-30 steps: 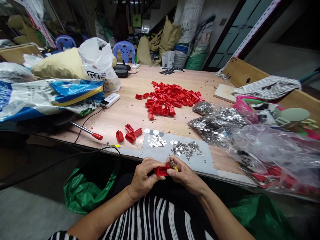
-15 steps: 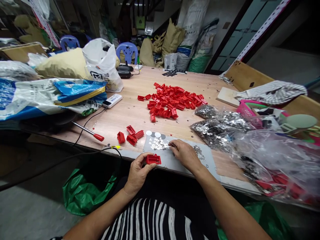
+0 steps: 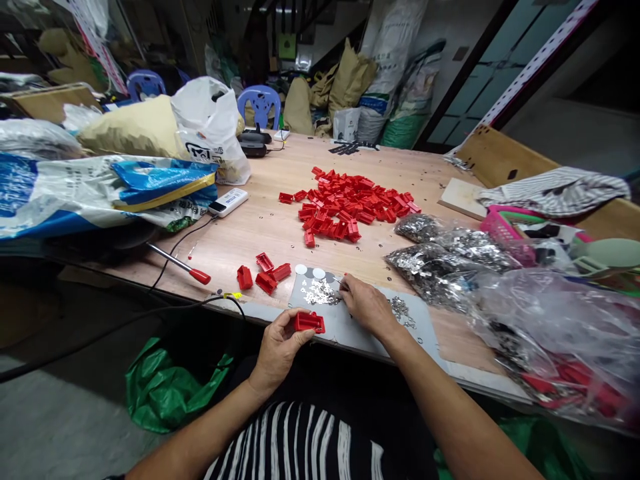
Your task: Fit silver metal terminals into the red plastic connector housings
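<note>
The left hand curls its fingers around a red plastic housing, just beside the right hand, whose fingers pinch something thin, too small to tell, above silver metal clips. A slip of these fingers could scatter the small clips.

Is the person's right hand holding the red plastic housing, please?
No, the red plastic housing is gripped in the left hand, while the right hand is down at the grey mat.

Head-worn camera facing forward, down, close above left hand, right hand.
</note>
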Action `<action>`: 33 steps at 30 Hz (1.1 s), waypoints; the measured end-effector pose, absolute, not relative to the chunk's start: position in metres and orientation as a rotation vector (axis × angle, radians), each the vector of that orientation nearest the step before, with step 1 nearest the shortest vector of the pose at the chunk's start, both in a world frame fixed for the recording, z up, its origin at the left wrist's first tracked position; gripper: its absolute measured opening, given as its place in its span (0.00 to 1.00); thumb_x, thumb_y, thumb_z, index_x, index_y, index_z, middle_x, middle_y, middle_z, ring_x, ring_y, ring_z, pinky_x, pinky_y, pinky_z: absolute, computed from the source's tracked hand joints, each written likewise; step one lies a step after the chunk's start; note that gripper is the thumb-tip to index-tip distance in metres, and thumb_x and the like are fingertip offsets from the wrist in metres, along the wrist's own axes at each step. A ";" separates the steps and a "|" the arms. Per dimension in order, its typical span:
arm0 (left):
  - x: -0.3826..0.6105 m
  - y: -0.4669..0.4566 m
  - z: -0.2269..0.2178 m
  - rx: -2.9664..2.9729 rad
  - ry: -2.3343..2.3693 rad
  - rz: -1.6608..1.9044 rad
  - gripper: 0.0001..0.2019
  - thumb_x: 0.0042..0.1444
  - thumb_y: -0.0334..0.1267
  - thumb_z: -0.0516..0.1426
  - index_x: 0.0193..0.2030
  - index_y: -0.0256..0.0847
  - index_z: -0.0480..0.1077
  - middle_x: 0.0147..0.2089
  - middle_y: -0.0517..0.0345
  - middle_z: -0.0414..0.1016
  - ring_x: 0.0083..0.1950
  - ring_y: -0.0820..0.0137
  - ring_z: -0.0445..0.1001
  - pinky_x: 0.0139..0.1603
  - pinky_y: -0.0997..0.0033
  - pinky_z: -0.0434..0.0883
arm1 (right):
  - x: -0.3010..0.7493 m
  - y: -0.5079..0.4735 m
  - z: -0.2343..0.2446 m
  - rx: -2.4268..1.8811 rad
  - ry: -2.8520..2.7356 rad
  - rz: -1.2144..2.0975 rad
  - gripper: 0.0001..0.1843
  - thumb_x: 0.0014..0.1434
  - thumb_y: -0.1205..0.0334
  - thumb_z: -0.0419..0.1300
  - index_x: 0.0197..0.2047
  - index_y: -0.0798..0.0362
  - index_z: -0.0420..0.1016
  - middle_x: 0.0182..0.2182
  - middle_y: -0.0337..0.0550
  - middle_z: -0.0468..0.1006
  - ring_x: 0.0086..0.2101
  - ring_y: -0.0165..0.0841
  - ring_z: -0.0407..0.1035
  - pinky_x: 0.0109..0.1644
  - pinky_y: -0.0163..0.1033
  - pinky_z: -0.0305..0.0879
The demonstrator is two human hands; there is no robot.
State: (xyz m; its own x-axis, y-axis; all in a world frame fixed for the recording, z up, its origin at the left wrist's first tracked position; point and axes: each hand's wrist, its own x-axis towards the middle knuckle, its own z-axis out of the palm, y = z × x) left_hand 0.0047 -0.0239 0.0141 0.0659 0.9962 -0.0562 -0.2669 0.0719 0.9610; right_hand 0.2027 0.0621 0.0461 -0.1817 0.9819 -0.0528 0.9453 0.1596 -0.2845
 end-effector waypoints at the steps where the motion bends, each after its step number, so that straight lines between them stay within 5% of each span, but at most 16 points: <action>1: 0.005 -0.023 0.015 0.956 0.979 1.237 0.17 0.50 0.38 0.64 0.46 0.37 0.71 0.43 0.53 0.79 0.45 0.66 0.77 0.52 0.66 0.71 | 0.204 0.060 0.048 -1.865 -2.247 0.428 0.04 0.60 0.63 0.53 0.39 0.50 0.68 0.33 0.42 0.76 0.32 0.35 0.68 0.32 0.36 0.54; 11: 0.010 -0.021 0.019 0.804 0.866 1.228 0.25 0.53 0.40 0.61 0.58 0.42 0.67 0.44 0.55 0.76 0.43 0.69 0.75 0.49 0.64 0.74 | 0.189 0.010 0.073 -1.331 -2.122 0.898 0.08 0.62 0.60 0.53 0.40 0.50 0.71 0.33 0.41 0.77 0.31 0.32 0.68 0.37 0.36 0.62; 19: 0.011 -0.021 0.021 0.787 0.824 1.208 0.24 0.53 0.39 0.62 0.57 0.45 0.68 0.49 0.55 0.74 0.47 0.68 0.73 0.49 0.68 0.71 | 0.188 0.000 0.070 -1.149 -2.215 0.801 0.07 0.62 0.66 0.53 0.38 0.50 0.72 0.35 0.44 0.76 0.37 0.34 0.69 0.41 0.39 0.63; 33: 0.013 -0.024 0.032 0.631 0.697 1.116 0.22 0.48 0.38 0.65 0.52 0.43 0.73 0.39 0.56 0.76 0.38 0.71 0.74 0.40 0.72 0.69 | 0.195 -0.005 0.070 -1.096 -2.163 1.109 0.04 0.60 0.64 0.58 0.37 0.48 0.75 0.34 0.41 0.75 0.34 0.33 0.68 0.39 0.37 0.63</action>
